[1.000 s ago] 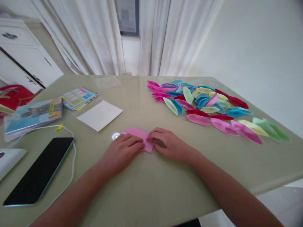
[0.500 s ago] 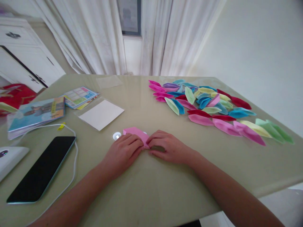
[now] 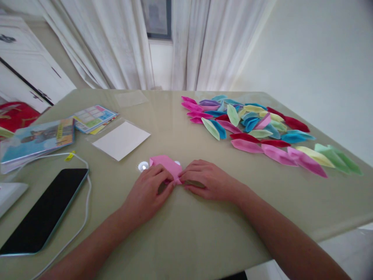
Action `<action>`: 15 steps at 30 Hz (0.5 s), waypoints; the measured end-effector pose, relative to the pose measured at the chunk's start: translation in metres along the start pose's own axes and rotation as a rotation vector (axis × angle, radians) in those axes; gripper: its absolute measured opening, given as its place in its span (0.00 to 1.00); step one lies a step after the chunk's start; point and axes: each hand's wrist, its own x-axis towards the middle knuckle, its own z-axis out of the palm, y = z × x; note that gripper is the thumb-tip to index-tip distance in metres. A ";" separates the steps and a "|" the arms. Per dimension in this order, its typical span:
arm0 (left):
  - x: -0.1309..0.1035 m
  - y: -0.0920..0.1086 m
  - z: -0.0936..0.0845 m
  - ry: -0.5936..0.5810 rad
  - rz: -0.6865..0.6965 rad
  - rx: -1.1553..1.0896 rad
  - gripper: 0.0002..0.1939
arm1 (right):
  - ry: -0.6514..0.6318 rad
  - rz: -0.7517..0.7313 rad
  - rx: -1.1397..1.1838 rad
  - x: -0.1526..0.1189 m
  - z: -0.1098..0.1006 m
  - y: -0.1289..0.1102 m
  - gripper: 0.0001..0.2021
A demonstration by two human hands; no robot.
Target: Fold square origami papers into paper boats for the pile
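Observation:
A piece of pink folded paper (image 3: 166,162) lies on the table between my hands, its near corner creased. My left hand (image 3: 151,186) pinches its near left edge between thumb and fingers. From the other side my right hand (image 3: 205,179) has its thumb and fingertips closed on the paper's right corner. The fingertips of the two hands nearly meet at the near corner, and they hide part of the folds there. Farther right lies a spread of folded paper pieces (image 3: 246,146) in pink, red, blue, green, yellow and purple, pointed at both ends.
On the left lie a black-screened phone (image 3: 43,210), a white cable (image 3: 87,202), a picture book (image 3: 37,140), and a printed card (image 3: 94,118). A stack of white paper (image 3: 121,140) sits nearer the middle. Pale curtains (image 3: 116,42) hang behind the table (image 3: 186,241).
My left fingers have drawn back slightly, opening a gap between thumb and fingers and uncovering more pink paper. The right hand stays about where it was. The view has shifted a little.

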 end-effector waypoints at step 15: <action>0.004 -0.002 0.000 -0.005 -0.045 0.051 0.09 | -0.042 -0.082 -0.057 0.000 -0.003 0.000 0.14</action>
